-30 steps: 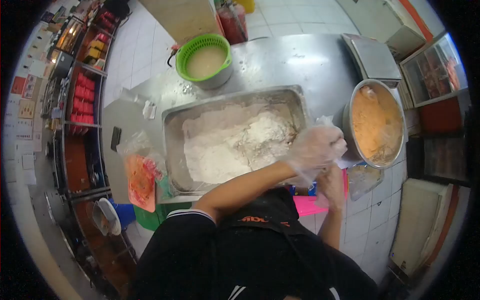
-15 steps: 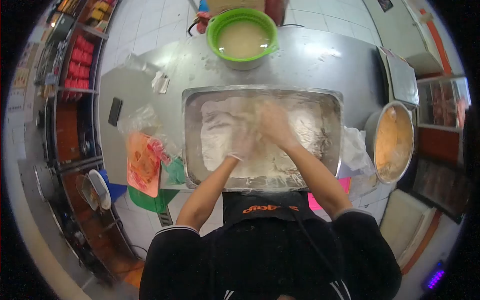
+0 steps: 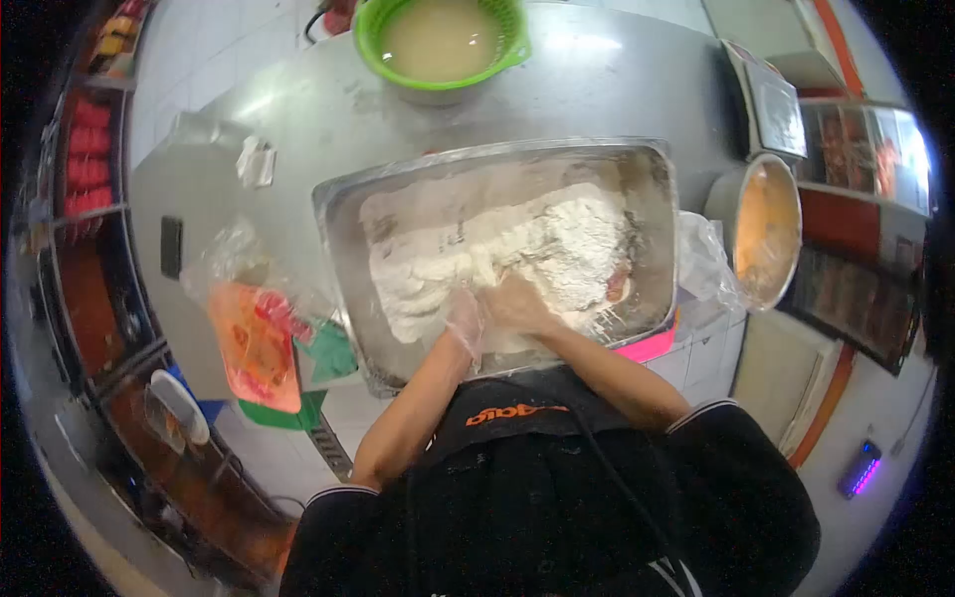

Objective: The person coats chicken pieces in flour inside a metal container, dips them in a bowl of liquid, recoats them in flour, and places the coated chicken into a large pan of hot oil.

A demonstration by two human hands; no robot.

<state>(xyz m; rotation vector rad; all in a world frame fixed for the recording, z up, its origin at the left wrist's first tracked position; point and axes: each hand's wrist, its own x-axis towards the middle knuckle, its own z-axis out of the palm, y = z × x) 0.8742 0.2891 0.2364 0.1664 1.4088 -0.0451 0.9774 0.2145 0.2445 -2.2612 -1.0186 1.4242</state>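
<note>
A large metal tray [image 3: 338, 289] on the steel table holds white flour [image 3: 572, 239], heaped higher on its right side. Near the tray's front middle, my left hand [image 3: 463, 320] is in a clear plastic glove, its fingers down in the flour. Beside it, my right hand [image 3: 517, 303] also dips into the flour. The fingers of both hands are hidden by flour and blur. A reddish piece [image 3: 618, 283] shows at the right edge of the flour heap.
Behind the tray stands a pot with a green strainer [image 3: 443, 40] of cloudy liquid. At right are a metal bowl of orange mixture [image 3: 766, 234], a plastic bag [image 3: 701, 259] and a scale [image 3: 776, 109]. At left lie a phone [image 3: 171, 247] and a pink board [image 3: 254, 348].
My hands have come from the right bowl's side into the tray, first blurred over its middle, now lower and nearer its front edge. The view has shifted too.
</note>
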